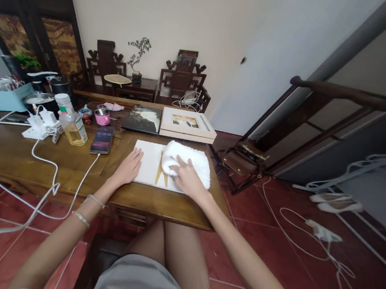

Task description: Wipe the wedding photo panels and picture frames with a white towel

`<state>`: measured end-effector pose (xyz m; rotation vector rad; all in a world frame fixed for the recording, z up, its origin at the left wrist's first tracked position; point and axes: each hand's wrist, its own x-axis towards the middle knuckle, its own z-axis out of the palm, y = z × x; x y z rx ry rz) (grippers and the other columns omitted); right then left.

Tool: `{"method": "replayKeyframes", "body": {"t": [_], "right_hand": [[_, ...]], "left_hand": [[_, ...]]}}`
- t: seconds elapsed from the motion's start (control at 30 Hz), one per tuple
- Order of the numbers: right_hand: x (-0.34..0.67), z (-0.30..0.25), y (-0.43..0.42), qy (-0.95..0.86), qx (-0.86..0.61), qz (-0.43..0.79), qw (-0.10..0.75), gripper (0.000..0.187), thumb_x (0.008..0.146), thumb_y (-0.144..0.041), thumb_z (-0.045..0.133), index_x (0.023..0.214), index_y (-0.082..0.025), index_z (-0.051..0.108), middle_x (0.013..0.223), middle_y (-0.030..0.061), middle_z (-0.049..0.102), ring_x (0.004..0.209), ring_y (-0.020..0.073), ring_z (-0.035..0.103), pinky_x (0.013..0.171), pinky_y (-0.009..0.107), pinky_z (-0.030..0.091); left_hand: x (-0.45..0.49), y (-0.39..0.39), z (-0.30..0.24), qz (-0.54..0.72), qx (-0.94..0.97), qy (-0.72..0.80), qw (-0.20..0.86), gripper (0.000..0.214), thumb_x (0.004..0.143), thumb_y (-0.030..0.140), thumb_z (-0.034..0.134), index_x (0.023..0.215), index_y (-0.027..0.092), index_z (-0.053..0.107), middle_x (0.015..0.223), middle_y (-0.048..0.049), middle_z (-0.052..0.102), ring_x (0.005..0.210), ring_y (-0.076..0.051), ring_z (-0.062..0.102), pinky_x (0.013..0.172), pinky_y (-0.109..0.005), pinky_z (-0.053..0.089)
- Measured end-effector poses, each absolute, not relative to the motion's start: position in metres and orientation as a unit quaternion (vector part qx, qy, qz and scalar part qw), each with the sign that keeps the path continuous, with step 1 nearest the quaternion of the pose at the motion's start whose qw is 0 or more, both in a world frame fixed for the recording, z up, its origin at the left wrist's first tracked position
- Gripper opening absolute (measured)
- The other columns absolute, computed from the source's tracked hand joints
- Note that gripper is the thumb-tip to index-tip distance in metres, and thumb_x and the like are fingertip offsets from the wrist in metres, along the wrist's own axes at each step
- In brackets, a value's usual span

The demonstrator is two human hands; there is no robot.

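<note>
White fluffy towel (196, 159) lies bunched on a pale board (148, 167), right hand (185, 178) open-palmed upon it.

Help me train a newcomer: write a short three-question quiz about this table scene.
1. True or false: the right hand rests on the towel.
2. Which lies nearest the left hand? A pink cup, B phone, C bottle.
3. Fill in: the towel lies on a white ____.
Key: 1 true; 2 B; 3 board.
</note>
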<state>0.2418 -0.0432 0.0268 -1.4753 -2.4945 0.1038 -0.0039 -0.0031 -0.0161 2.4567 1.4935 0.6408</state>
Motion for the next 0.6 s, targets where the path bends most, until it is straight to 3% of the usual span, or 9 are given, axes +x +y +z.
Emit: {"method": "replayKeyframes", "body": {"t": [0.1,0.27,0.43,0.6], "right_hand": [[0.248,0.025,-0.088,-0.874,-0.466,0.050,0.128,0.049,0.068,0.002,0.043,0.108,-0.015,0.066,0.145,0.0151,0.043,0.140,0.0325,0.026,0.109,0.063,0.020],[0.261,0.024,-0.121,-0.886,-0.441,0.069,0.125,0.050,0.066,0.002,0.042,0.105,-0.018,0.067,0.146,0.0095,0.044,0.140,0.0270,0.028,0.114,0.056,0.020],[0.250,0.025,-0.063,-0.858,-0.498,0.039,0.120,0.049,0.072,-0.001,0.043,0.115,-0.015,0.062,0.146,0.0132,0.043,0.139,0.0300,0.029,0.111,0.058,0.022],[0.220,0.031,-0.012,-0.838,-0.533,0.012,0.113,0.043,0.076,-0.003,0.044,0.113,-0.013,0.065,0.144,0.0158,0.044,0.136,0.0347,0.032,0.104,0.062,0.028]], "left_hand": [[-0.002,-0.003,-0.017,0.216,0.830,0.505,0.094,0.051,0.094,0.028,0.026,0.139,0.008,0.042,0.151,-0.0126,0.035,0.144,-0.023,0.021,0.118,-0.044,0.023],[-0.002,-0.001,-0.018,0.212,0.834,0.501,0.088,0.052,0.094,0.028,0.025,0.139,0.007,0.041,0.151,-0.0132,0.034,0.144,-0.023,0.021,0.118,-0.043,0.021],[-0.003,-0.001,-0.018,0.197,0.840,0.498,0.087,0.053,0.095,0.028,0.024,0.139,0.004,0.040,0.152,-0.0145,0.032,0.144,-0.022,0.020,0.119,-0.041,0.019],[-0.003,-0.002,-0.015,0.189,0.841,0.500,0.086,0.053,0.095,0.028,0.024,0.140,0.004,0.039,0.152,-0.0145,0.032,0.144,-0.022,0.021,0.119,-0.040,0.020]]}}
